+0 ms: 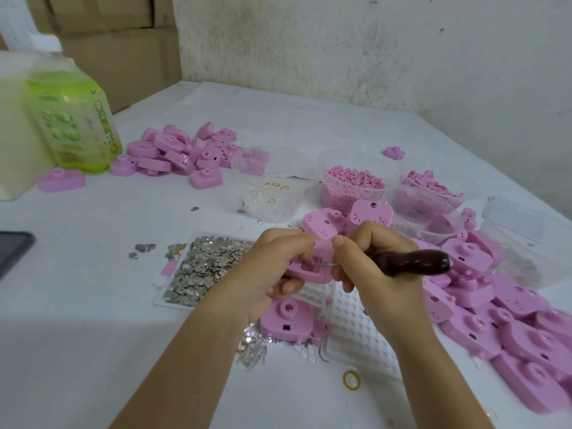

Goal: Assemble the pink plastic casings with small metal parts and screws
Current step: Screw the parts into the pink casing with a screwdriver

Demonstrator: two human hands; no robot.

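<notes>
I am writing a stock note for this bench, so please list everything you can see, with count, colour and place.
casings: many, pink, piles at far left and at right
held casing: one, pink, in left hand
metal parts: many, silver, in tray left of the hands
tubs: several, clear, behind the hands
bottle: one, green, far left
phone: one, dark, left edge
tool: one, dark handle, in right hand
left hand: one, grips held casing
right hand: one, grips tool

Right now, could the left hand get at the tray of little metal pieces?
Probably yes: the tray lies just beside the left hand, with nothing between them. But that hand's grip is taken up by a pink casing, so it would have to set that down first.
</notes>
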